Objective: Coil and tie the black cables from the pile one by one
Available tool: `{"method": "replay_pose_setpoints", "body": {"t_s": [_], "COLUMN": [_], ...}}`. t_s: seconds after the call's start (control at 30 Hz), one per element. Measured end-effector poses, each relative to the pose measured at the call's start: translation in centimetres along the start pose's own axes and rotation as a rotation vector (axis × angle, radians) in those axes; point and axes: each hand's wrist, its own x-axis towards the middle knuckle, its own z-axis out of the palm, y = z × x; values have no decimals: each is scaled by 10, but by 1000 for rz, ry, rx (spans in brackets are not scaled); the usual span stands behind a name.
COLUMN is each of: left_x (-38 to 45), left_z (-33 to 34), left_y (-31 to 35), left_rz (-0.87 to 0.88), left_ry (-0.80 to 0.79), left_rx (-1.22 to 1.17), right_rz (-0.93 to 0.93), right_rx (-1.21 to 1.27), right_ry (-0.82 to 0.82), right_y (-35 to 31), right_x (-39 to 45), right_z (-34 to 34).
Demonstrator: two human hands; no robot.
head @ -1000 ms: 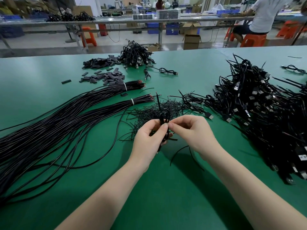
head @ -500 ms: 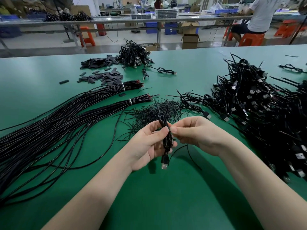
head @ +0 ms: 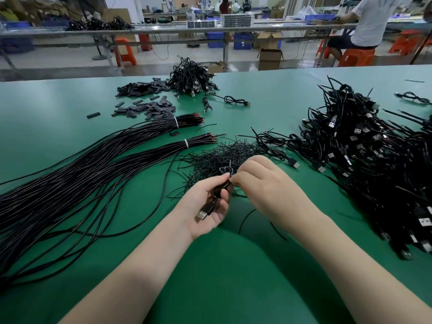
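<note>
A green table (head: 257,277) carries a sprawling heap of USB cables (head: 374,160) at right and long tied wire bundles (head: 70,178) at left. Far off lie cut sleeve pieces (head: 149,108) and a finished cable pile (head: 191,78). A mound of thin ties (head: 222,153) sits just beyond the hands. The left hand (head: 205,206) grips the coiled cable (head: 222,185), its fingers curled round it; the right hand (head: 261,183) pinches at its top.

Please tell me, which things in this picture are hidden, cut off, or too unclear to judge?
- Head view: the tie on the coiled cable is hidden by the right hand and the left hand.
- The long cable bundles are cut off by the left edge.
- The large cable pile runs past the right edge.
- The background benches are blurred.
</note>
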Motion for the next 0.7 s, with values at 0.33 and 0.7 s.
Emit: {"method": "replay_pose_setpoints", "body": {"t_s": [0.33, 0.7], "left_x": [-4, -4], "left_z": [1, -4], "left_y": [-5, -13], "left_rz": [2, 265], "left_ry": [-133, -239], "left_rx": [-68, 70], "right_rz": [169, 741], "right_rx": [273, 1157], "right_ry": [142, 66], "right_y": [5, 2], "right_x": [-1, 2], "right_z": [2, -10]}}
